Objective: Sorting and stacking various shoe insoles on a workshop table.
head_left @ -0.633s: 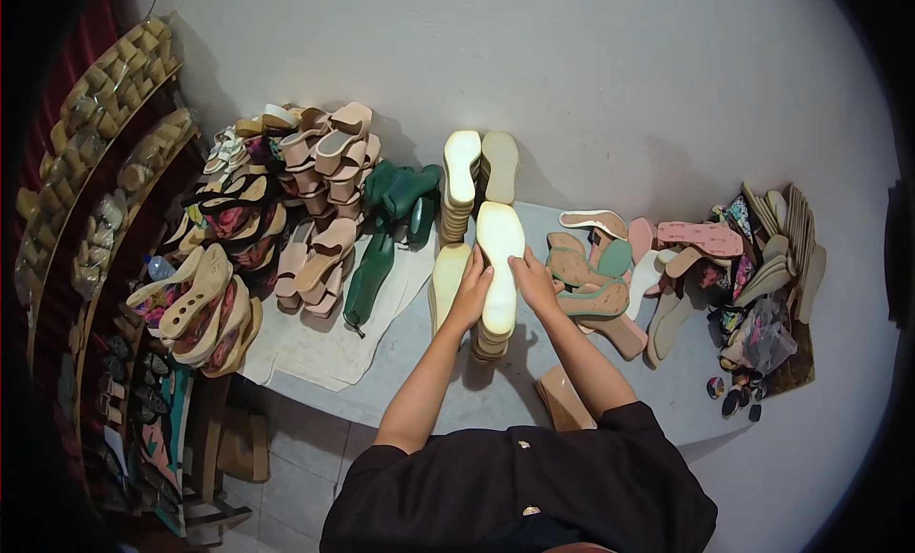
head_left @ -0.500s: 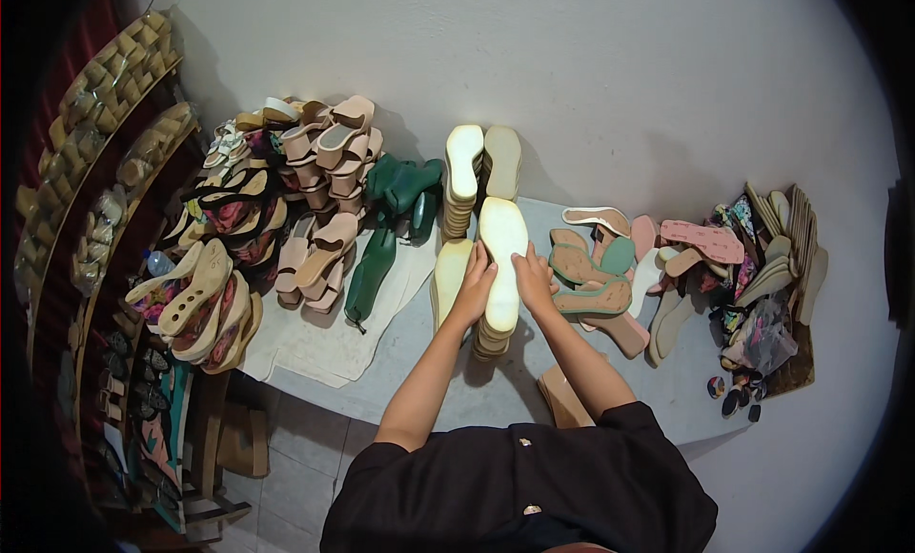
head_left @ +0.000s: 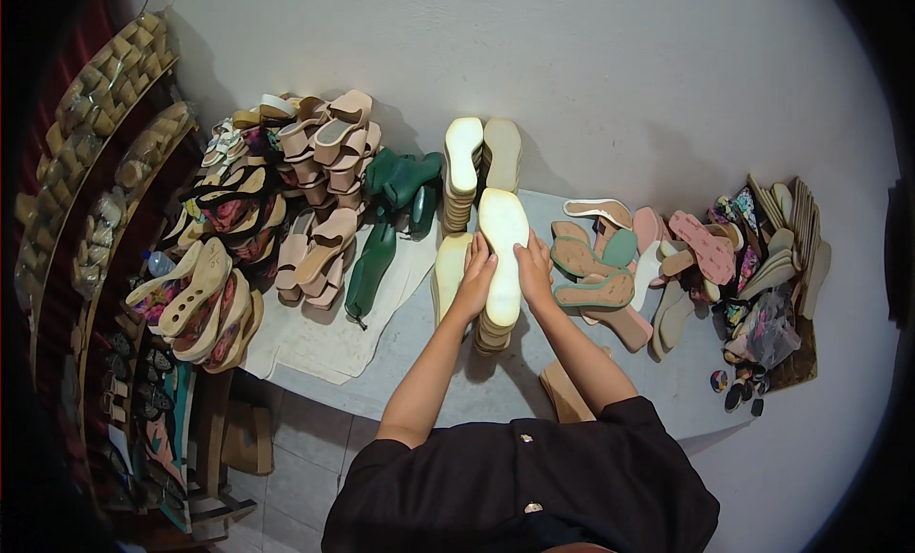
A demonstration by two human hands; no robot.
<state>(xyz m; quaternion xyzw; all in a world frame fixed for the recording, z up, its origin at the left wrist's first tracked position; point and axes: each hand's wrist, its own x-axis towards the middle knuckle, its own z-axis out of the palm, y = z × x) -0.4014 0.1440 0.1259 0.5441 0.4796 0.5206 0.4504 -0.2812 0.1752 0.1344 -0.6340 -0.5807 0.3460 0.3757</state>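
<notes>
So we've got our left hand point(head_left: 476, 275) and right hand point(head_left: 534, 270) clamped on either side of the cream sole stack point(head_left: 501, 258), standing on the counter point(head_left: 496, 382) beside green soles point(head_left: 586, 267).

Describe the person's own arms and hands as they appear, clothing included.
Both forearms are bare from elbow to fingers. The left hand and right hand wear no gloves, rings or watch that I can see. Short black sleeves end near the elbows, part of a dark buttoned top.

Green soles point(head_left: 393, 202) lie beside stacked pink sandals point(head_left: 329, 162), with patterned straps point(head_left: 753, 258) heaped at the far right.
</notes>
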